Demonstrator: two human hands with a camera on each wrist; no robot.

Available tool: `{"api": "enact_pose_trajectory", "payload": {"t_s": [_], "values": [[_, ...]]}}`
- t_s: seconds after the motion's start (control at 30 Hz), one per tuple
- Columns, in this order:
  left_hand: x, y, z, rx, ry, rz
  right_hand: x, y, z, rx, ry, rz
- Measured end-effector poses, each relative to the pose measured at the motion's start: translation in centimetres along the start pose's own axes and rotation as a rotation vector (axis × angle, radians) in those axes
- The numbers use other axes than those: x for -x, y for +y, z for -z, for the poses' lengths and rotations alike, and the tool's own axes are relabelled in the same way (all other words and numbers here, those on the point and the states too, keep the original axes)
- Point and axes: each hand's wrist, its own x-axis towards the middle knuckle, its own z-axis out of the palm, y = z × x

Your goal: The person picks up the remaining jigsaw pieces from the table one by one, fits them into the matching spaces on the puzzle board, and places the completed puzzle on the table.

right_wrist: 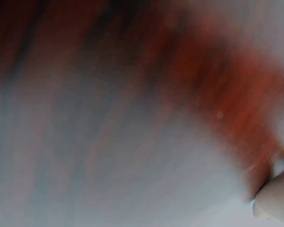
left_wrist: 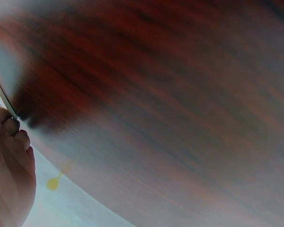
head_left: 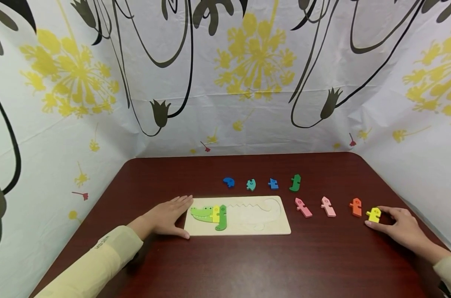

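Yellow puzzle piece (head_left: 373, 214) sits near the dark table's (head_left: 248, 265) right edge, pinched between thumb and fingers of the right hand (head_left: 400, 228); the left hand (head_left: 168, 216) lies flat, fingers straight, against the wooden puzzle board (head_left: 248, 228). Left wrist view: curled knuckles beside the board's edge (left_wrist: 2, 101). Right wrist view: blur, one fingertip (right_wrist: 277, 201).

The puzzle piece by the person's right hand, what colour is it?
Yellow. The puzzle piece sits at the right hand fingertips, clearest in the head view.
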Motion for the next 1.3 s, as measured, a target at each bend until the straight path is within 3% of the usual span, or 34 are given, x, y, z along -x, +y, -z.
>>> {"api": "enact_pose_trajectory", "payload": {"t_s": [0.53,1.3], "values": [[0.0,-0.1,-0.1,-0.017,0.002,-0.019,0.0,-0.5,0.6,-0.019,-0.007,0.050],[0.0,0.0,0.0,-0.012,-0.002,-0.006,-0.6,-2.2,0.9,-0.104,0.079,0.008]]}}
